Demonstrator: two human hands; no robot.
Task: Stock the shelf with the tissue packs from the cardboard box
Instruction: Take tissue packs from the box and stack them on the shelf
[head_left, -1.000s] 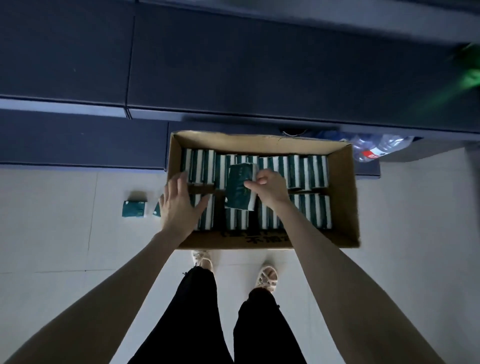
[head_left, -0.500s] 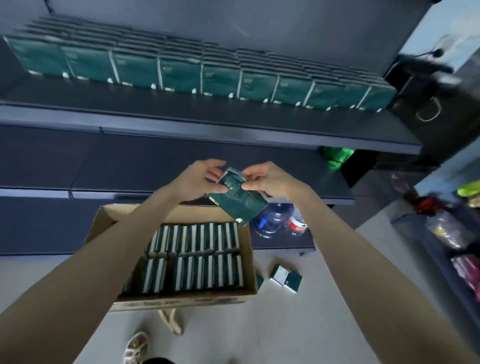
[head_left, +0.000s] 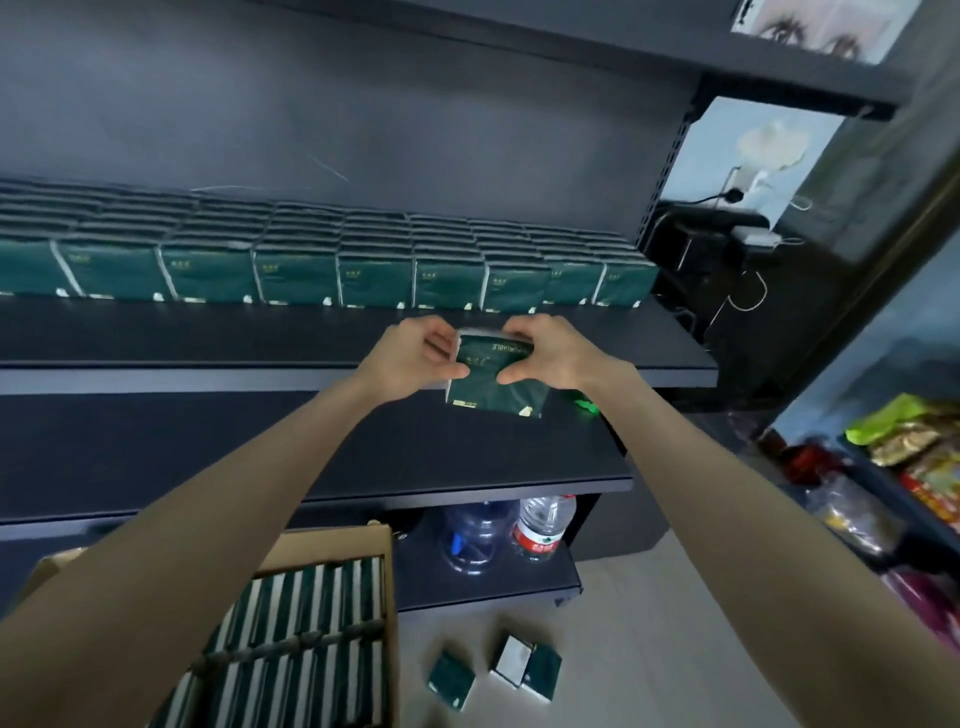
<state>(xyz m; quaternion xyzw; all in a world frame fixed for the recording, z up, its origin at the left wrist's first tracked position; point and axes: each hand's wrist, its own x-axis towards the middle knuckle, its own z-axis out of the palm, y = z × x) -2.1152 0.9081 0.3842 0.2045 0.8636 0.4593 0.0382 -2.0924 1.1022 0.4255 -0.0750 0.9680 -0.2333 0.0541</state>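
Stock movement, one item in transit.

- **Stocked tissue packs** are standing face-out in a row along the upper shelf. The row's left end is running out of frame and the ranks behind are blurring together, so no count is possible.
- **Cardboard box**, lower left, is still holding two rows of packs on edge. The left forearm is covering its near-left part.
- **Left hand** and **right hand**, a second ago down in the box, are now holding one tissue pack up at the front edge of the upper shelf, ahead of the right part of the row.
  - Thumbs are pressing on the pack's face and the other fingers are curling over its top corners. Fingertips behind it are hidden.
  - Half a second ago the pack was hanging tilted and lower; now it is sitting upright, face to the camera.
  - Judgement: lifting is done, and only setting down in front of the row is remaining for this item.
  - Whether the pack's base is touching a shelf board cannot be told.
- **Loose packs** are lying on the floor, outside the box.
- **Water bottle** is standing under the lower shelf.
- **Green object** is peeking out behind the right wrist, unidentifiable.
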